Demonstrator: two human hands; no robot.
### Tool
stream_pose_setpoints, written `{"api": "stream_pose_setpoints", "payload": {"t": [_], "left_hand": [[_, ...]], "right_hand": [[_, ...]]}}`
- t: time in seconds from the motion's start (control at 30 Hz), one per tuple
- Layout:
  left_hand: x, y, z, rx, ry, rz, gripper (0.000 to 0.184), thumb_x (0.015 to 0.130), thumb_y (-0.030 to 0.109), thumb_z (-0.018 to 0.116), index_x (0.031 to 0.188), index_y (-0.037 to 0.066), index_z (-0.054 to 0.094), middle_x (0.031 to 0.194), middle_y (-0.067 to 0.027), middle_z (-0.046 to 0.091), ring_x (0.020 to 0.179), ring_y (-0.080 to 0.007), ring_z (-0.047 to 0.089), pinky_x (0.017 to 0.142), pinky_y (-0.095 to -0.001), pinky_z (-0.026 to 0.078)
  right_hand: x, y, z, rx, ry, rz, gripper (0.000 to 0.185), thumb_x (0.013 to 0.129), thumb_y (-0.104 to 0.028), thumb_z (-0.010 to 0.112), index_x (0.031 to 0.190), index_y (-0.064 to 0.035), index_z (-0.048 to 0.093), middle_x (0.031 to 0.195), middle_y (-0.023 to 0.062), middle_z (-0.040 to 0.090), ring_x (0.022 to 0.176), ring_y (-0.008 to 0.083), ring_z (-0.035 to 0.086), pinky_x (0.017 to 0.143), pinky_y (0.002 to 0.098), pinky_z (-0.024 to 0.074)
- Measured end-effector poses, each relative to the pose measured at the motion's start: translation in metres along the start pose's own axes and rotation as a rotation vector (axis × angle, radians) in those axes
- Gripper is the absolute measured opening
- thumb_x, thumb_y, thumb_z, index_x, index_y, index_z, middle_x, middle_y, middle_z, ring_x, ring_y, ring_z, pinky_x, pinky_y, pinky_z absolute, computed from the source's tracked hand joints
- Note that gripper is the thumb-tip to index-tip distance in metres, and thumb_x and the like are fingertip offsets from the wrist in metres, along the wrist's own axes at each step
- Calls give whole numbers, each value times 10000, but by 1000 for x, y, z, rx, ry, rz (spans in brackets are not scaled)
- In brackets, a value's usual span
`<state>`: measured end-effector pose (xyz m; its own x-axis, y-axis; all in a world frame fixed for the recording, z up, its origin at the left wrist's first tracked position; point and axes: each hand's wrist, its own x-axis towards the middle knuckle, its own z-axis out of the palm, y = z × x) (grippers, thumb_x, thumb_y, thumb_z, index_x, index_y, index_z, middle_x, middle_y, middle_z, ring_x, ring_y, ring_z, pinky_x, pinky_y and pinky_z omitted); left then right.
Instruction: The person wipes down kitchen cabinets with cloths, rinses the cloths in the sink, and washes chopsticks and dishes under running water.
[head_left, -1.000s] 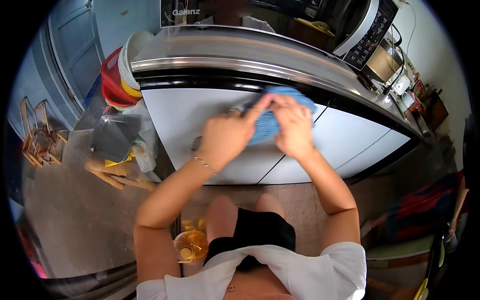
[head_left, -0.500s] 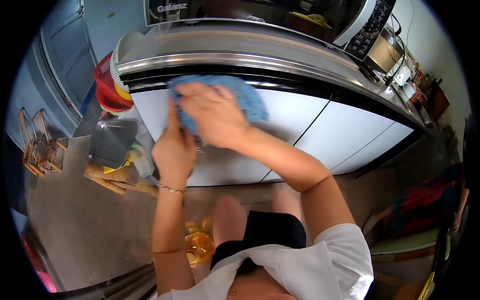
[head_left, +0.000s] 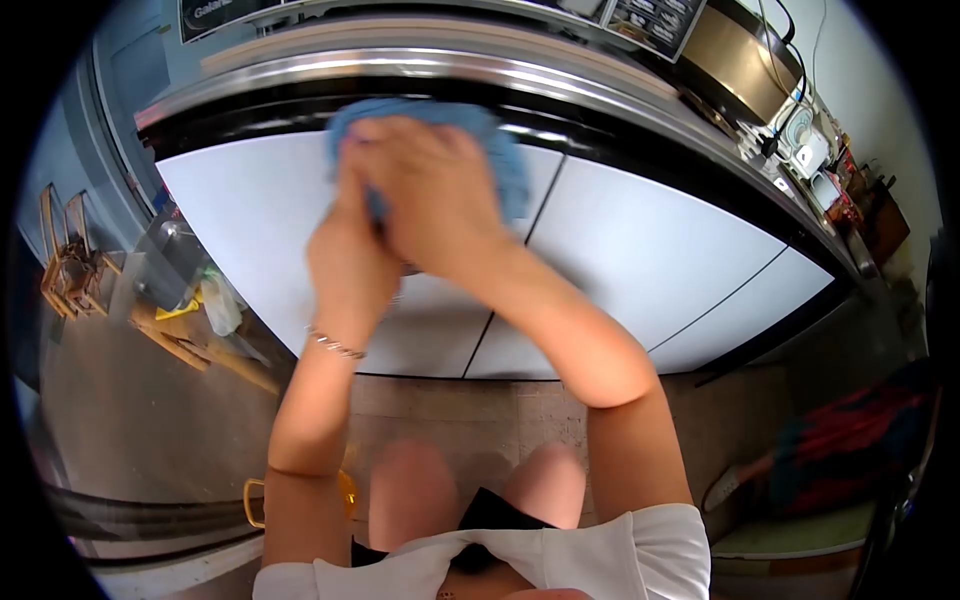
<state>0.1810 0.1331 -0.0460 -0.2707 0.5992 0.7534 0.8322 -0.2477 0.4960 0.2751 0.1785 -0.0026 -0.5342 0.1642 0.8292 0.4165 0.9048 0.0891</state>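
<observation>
A blue cloth (head_left: 508,172) lies against the top of the white cabinet front (head_left: 245,210), reaching up over the black strip under the counter edge. My right hand (head_left: 432,195) presses on the cloth, its fingers bent over the left part. Close beside it, my left hand (head_left: 352,245) has its fingertips at the cloth's left side, partly covered by the right hand. Both hands are slightly blurred, and the cloth under the palms is hidden. A thin bracelet circles the left wrist.
A metal-edged counter (head_left: 400,65) runs above the doors, with a microwave (head_left: 640,20) and a large metal pot (head_left: 735,60) on it. Left are a wooden chair (head_left: 72,265) and a plastic bag (head_left: 222,305). At right, a person's shoe (head_left: 720,488) and dark red clothing show.
My view has shifted right and closer to the cabinet. Both hands and the cloth have moved right along the cabinet front, still together.
</observation>
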Motion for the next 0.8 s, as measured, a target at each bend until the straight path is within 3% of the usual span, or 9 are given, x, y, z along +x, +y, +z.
{"api": "stream_pose_setpoints", "payload": {"t": [0.13,0.2,0.23,0.33,0.4,0.43,0.53,0.67,0.8], "left_hand": [[-14,92,67,-168,-234,257,602,692,163,560,1246,109,330,634,-106,563,529,-276,552,457,-360,425],[-18,137,99,-134,-408,362,615,678,163,566,1252,158,346,637,-96,576,539,-259,565,465,-363,430],[-19,156,114,-183,-408,414,604,674,141,556,1246,162,362,634,-95,576,527,-260,564,468,-372,433],[-25,189,128,-150,-438,389,568,685,138,548,1231,176,394,617,-94,571,513,-238,565,427,-358,425],[-28,174,125,-88,-262,397,576,693,144,547,1242,183,379,598,-84,563,501,-232,560,411,-347,421],[-27,162,117,-16,-307,364,596,693,151,549,1255,192,354,588,-87,552,487,-238,550,415,-351,425],[-21,113,80,115,-210,266,623,692,140,541,1271,208,320,595,-92,550,487,-239,545,416,-360,421],[-11,78,51,172,-195,220,634,697,146,536,1280,202,295,574,-85,547,485,-250,547,419,-358,420],[-12,110,77,-16,-249,298,561,692,111,516,1230,187,376,535,-83,541,481,-264,543,435,-359,422]], "right_hand": [[-81,66,-87,-200,162,119,304,524,-92,615,825,-88,572,984,56,555,927,220,513,720,362,347],[-127,110,-127,-287,281,118,265,577,-101,515,825,-23,561,987,132,549,963,280,493,803,362,322],[-142,113,-146,-408,286,249,299,581,-113,453,842,-8,556,1008,162,537,986,305,476,840,360,293],[-155,122,-170,-401,255,301,339,598,-177,418,862,-8,548,1051,165,520,1009,313,460,840,365,274],[-152,121,-161,-349,297,230,353,591,-181,424,878,-18,547,1060,159,516,1021,310,452,838,364,272],[-144,115,-150,-358,266,223,356,598,-193,420,889,-33,548,1069,149,512,1031,299,446,836,365,272],[-103,76,-107,-278,156,213,476,441,51,542,900,-75,520,1101,58,500,1063,252,426,834,400,264],[-74,48,-73,-175,193,151,452,463,54,455,901,-46,510,1067,76,514,1029,277,441,827,376,268],[-100,70,-113,-311,142,234,415,479,40,511,883,-51,529,1065,69,526,1033,240,461,821,370,290]]}}
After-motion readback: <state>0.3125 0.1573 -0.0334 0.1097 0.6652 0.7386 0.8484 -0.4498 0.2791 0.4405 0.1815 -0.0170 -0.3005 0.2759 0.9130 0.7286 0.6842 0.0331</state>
